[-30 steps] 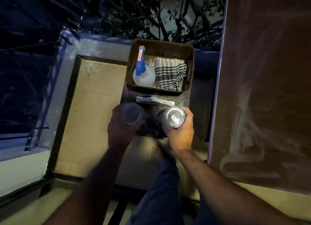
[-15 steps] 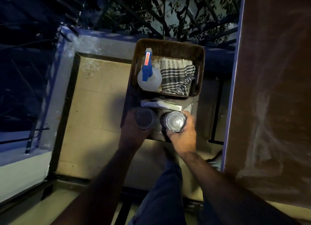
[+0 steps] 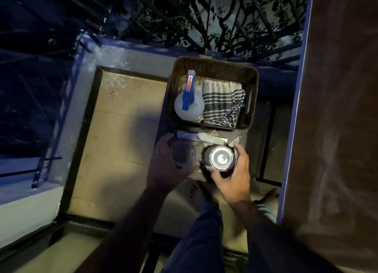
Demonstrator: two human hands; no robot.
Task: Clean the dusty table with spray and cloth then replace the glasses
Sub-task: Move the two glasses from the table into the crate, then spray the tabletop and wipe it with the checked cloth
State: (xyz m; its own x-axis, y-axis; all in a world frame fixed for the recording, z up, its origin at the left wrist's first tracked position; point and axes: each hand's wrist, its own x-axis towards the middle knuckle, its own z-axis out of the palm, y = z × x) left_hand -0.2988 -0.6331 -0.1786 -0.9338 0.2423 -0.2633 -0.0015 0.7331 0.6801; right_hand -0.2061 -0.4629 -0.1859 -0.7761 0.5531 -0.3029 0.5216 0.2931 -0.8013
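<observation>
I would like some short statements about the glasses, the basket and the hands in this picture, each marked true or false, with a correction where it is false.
1. Each hand is at one glass. True: the left hand is wrapped around the left glass, and the right hand has its fingers around the right glass.
2. The spray bottle lies on the big brown table. False: the spray bottle stands in the basket, not on the table.
3. The cloth is in the basket, right of the bottle. True: the striped cloth lies there.
4. The spray bottle has a green trigger head. False: it is blue.
5. The table shows pale dusty smears. True.
</observation>
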